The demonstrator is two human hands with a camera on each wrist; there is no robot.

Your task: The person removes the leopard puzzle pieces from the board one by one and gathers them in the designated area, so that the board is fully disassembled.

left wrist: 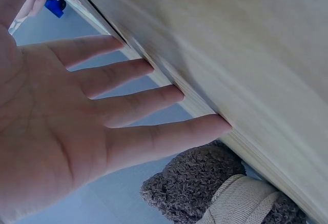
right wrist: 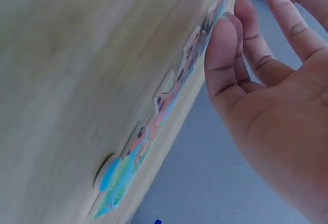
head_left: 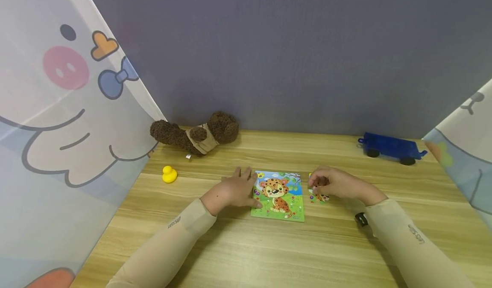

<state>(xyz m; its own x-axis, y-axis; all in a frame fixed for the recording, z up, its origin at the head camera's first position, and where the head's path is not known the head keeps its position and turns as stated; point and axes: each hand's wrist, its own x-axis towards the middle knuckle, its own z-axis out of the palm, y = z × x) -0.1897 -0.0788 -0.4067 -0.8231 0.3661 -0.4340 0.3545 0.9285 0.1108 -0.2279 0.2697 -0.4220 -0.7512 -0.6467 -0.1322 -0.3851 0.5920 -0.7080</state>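
Note:
A leopard picture board [head_left: 277, 196] lies flat on the wooden table, in front of the person. Spread and mostly straight, the fingers of the left hand [head_left: 239, 190] rest at its left edge; the left wrist view shows the open palm [left wrist: 46, 121]. To the right of the board lies a smaller patch of joined puzzle pieces [head_left: 318, 196] with part of a leopard picture, partly covered by the right hand [head_left: 334, 183]. In the right wrist view, the right thumb and fingers bend together close to the puzzle pieces [right wrist: 169, 93]. Whether a piece is between the fingertips is hidden.
A brown teddy bear [head_left: 203, 136] lies along the back left, with a yellow rubber duck [head_left: 169, 175] nearer. At the back right stands a blue toy wagon [head_left: 391, 147]. A small dark object [head_left: 361, 219] lies beside the right forearm. A grey wall [head_left: 288, 57] rises behind the table.

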